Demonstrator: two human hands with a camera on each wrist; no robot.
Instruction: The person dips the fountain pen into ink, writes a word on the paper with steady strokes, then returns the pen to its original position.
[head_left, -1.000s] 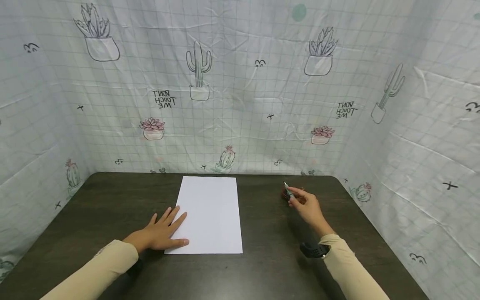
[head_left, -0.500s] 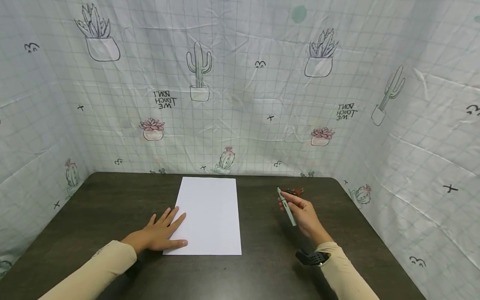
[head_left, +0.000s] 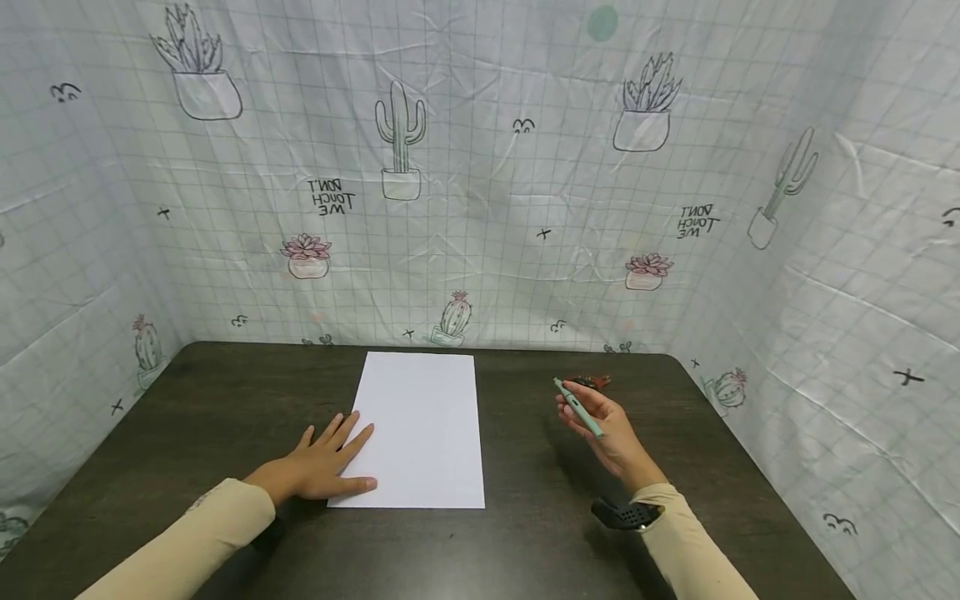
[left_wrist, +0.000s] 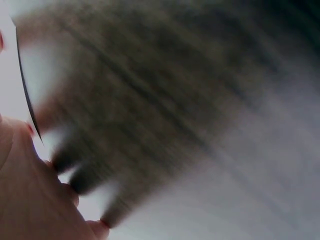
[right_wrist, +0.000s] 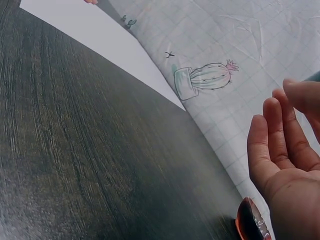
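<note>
A blank white sheet of paper (head_left: 422, 433) lies on the dark wooden table. My left hand (head_left: 324, 462) rests on its left edge with straight, spread fingers; the left wrist view shows part of that hand (left_wrist: 30, 190). On the right, above the table, my right hand (head_left: 603, 429) pinches a slim pale-green pen (head_left: 579, 408) between thumb and fingers, tilted with its upper end toward the far left. In the right wrist view, the thumb covers most of the pen (right_wrist: 314, 76), while several other fingers (right_wrist: 258, 137) extend loosely.
Just behind my right hand lies a small dark and orange-red object (head_left: 597, 382), its kind unclear. The right wrist view shows its rounded edge (right_wrist: 250, 221). A white cactus-print cloth (head_left: 495, 275) encloses the table's back and sides.
My right hand has drawn the pen slightly left and nearer, away from the dark and orange-red object, and turned it to a flatter slant. My left hand stays on the paper.
</note>
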